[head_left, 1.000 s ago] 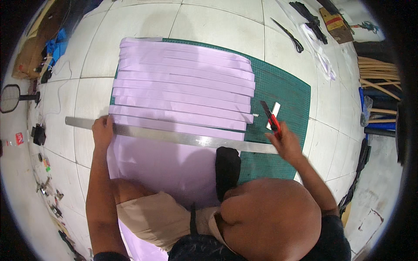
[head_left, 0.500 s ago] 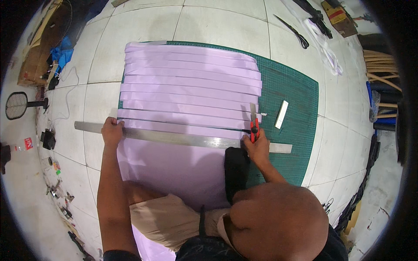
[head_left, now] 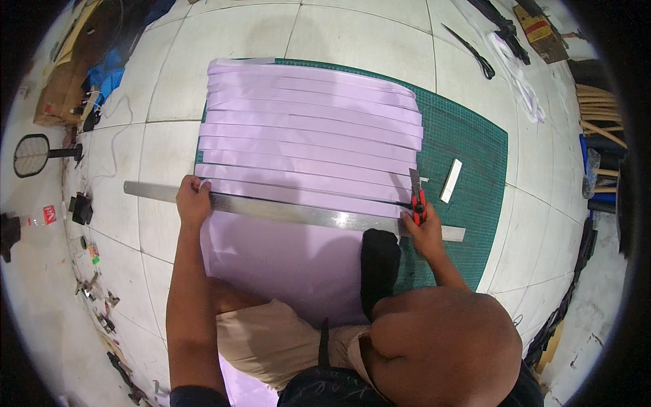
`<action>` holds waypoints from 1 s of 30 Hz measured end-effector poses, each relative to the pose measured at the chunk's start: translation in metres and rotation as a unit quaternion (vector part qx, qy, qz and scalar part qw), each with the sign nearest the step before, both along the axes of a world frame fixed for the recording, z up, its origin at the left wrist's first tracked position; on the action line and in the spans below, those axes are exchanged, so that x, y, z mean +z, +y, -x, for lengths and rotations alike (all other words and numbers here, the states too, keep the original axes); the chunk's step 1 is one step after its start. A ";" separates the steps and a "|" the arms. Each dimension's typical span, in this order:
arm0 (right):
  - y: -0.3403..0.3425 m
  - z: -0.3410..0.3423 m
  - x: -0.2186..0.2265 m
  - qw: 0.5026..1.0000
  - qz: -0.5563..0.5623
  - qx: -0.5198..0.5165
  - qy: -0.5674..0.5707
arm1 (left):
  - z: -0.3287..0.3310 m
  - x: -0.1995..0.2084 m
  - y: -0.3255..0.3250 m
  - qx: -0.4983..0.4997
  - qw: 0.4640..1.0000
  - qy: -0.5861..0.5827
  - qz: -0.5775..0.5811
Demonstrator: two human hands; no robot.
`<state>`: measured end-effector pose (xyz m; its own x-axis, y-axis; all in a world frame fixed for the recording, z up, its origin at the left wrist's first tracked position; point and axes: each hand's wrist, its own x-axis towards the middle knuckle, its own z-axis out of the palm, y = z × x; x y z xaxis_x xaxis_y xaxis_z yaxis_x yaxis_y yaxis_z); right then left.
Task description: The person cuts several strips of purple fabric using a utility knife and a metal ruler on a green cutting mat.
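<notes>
A long metal ruler (head_left: 305,212) lies across a lilac sheet (head_left: 285,261), which may be fabric. Beyond it the sheet is cut into several parallel strips (head_left: 312,129). My left hand (head_left: 194,201) is closed at the ruler's left part, fingertips at its far edge by the sheet's left side. Held in my right hand (head_left: 427,234) is a red and black utility knife (head_left: 418,203), blade pointing away from me. That hand's fingertips rest near the ruler's right part. My black-socked foot (head_left: 380,264) is close against the ruler's near edge.
Under the sheet is a green cutting mat (head_left: 468,149) on a tiled floor. A white bar (head_left: 451,180) rests on the mat's right side. Black scissors (head_left: 471,53) lie at the far right. Along the left wall are a racket-shaped swatter (head_left: 32,154) and a cardboard box (head_left: 60,100).
The whole view has shifted, so everything appears a little further right. My left hand has slid slightly right along the ruler. My right hand still holds the knife in nearly the same spot.
</notes>
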<state>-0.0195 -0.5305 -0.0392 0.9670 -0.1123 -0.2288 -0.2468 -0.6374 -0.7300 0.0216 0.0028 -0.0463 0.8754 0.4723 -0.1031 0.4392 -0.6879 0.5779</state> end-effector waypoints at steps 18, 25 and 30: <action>-0.010 0.016 0.029 0.991 0.127 0.033 0.022 | 0.039 -0.013 0.059 0.186 0.978 0.011 -0.095; -0.039 0.035 0.023 0.983 0.151 0.106 -0.019 | 0.028 -0.006 0.035 0.301 0.949 -0.018 0.094; -0.041 0.024 0.033 0.981 0.145 0.119 0.043 | 0.024 0.007 0.022 0.378 0.887 -0.073 0.254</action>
<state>-0.0437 -0.5719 -0.0060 0.9521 0.0411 -0.3029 -0.1195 -0.8620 -0.4927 -0.0024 0.0243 -0.0390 0.3502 0.8552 -0.3821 0.5588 0.1367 0.8180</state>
